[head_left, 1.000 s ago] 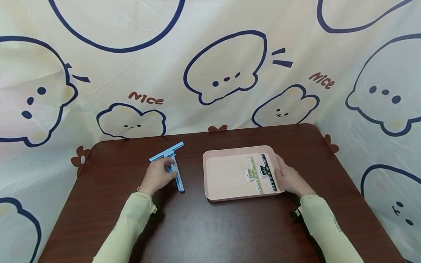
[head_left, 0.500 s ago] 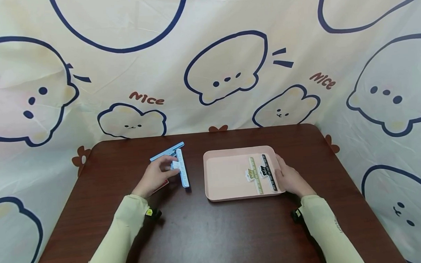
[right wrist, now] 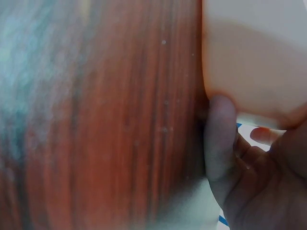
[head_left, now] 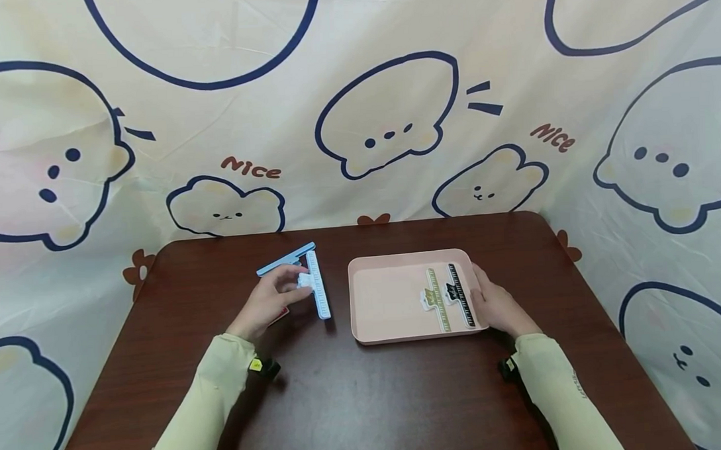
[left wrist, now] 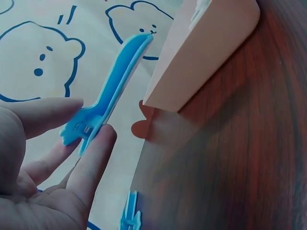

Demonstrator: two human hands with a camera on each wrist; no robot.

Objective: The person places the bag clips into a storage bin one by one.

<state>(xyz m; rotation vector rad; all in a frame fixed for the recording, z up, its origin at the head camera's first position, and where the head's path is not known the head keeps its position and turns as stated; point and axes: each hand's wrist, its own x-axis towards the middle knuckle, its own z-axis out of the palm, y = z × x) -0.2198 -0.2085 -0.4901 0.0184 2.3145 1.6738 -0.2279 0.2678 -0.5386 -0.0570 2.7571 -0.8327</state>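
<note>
My left hand [head_left: 270, 299] pinches a light blue clip [head_left: 318, 286] by its tab, holding it above the table. In the left wrist view the thumb and fingers grip the clip [left wrist: 120, 72]. A second blue clip [head_left: 278, 261] lies on the table behind that hand. At its right end, my right hand [head_left: 499, 305] holds the rim of the pink tray [head_left: 387, 297]; the thumb is against the tray [right wrist: 254, 67] in the right wrist view. A green clip [head_left: 439, 300] and a black clip [head_left: 461, 295] lie side by side in the tray's right part.
Beside the left hand, a small reddish edge [head_left: 279, 316] of something shows, partly hidden by the hand. The dark brown table [head_left: 366, 397] stands against a cream cloth [head_left: 336, 199] printed with cartoon outlines, which also hangs at both sides.
The blue clip in my left hand has come up off the table, turned its printed face into view and moved right. My right hand and the tray have stayed put.
</note>
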